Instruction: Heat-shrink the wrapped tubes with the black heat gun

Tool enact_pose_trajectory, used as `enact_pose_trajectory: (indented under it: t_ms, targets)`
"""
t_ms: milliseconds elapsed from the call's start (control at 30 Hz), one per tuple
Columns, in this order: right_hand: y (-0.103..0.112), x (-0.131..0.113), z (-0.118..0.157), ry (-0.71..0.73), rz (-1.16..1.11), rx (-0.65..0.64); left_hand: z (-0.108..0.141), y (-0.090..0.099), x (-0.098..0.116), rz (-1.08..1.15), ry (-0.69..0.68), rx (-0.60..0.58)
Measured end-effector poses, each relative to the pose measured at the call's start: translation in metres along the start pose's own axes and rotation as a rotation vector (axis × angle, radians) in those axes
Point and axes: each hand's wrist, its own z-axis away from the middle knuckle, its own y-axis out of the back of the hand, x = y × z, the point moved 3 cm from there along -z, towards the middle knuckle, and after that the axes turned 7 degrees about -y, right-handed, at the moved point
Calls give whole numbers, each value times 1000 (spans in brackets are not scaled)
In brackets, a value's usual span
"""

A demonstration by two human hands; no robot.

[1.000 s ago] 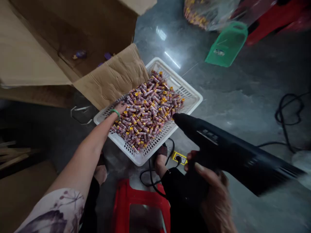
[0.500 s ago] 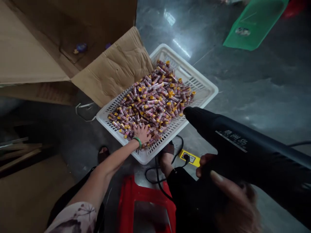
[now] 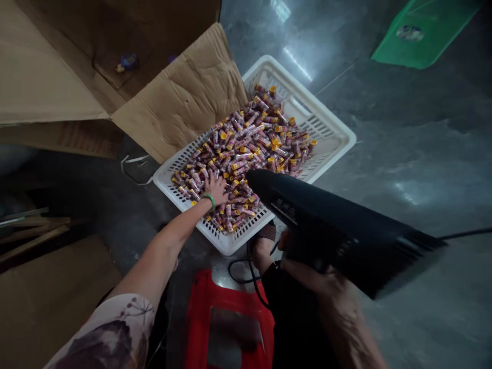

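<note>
A white slotted plastic basket (image 3: 330,154) holds a heap of small clear tubes (image 3: 246,138) with yellow caps and purple-pink labels. My left hand (image 3: 216,188), a green bangle at its wrist, lies on the heap near the basket's near-left side. Its fingers are spread and touch the tubes; I see nothing gripped in them. My right hand (image 3: 326,287) is closed around the handle of a black hair dryer (image 3: 326,210). The nozzle points left over the tubes, just right of my left hand, and a cord leaves the rear. The dryer's body hides part of my right fingers.
An open cardboard box (image 3: 180,97) stands at upper left, one flap leaning over the basket's edge. A red plastic stool (image 3: 200,318) is in front of me. A black cable (image 3: 240,280) loops on the floor near my foot. A green container (image 3: 418,41) lies at upper right.
The hair dryer has swung left and inward, bringing its nozzle over the tubes. My left hand has shifted slightly up and left across the heap, fingers still spread.
</note>
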Motion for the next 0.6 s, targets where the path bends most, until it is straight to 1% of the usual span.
enact_pose_trajectory:
  t_ms: [33,100,167,233,267,300,367,433,467,500,533,567,600]
  targets:
    - [-4,-1,0,-2,-7,-16,14,-4,9,2,-89,-42]
    - [-8,-7,0,26,-68,27,49,-2,15,-2,-194,-84]
    - [-10,-14,0,63,-178,101,88,12,10,-33,-236,-66]
    - [-11,-19,1,99,-282,136,134,35,-1,-56,-228,-55]
    - [-14,-19,2,94,-303,117,160,47,-8,-41,-194,-81]
    - [-17,-19,3,77,-289,80,190,59,-16,3,-122,-127]
    - [-26,-17,8,51,-193,-20,261,79,-29,123,6,-210]
    - [-38,-16,17,64,-87,-150,342,92,-35,174,139,-175]
    - [-42,-16,21,96,-66,-200,384,92,-35,181,214,-162]
    - [-46,-18,25,134,-74,-231,423,89,-33,187,293,-163]
    - [-47,-20,27,163,-114,-237,459,84,-30,184,361,-149]
    - [-46,-23,28,188,-172,-211,490,78,-25,163,414,-107]
    - [-44,-26,27,207,-245,-174,515,72,-19,123,436,-25]
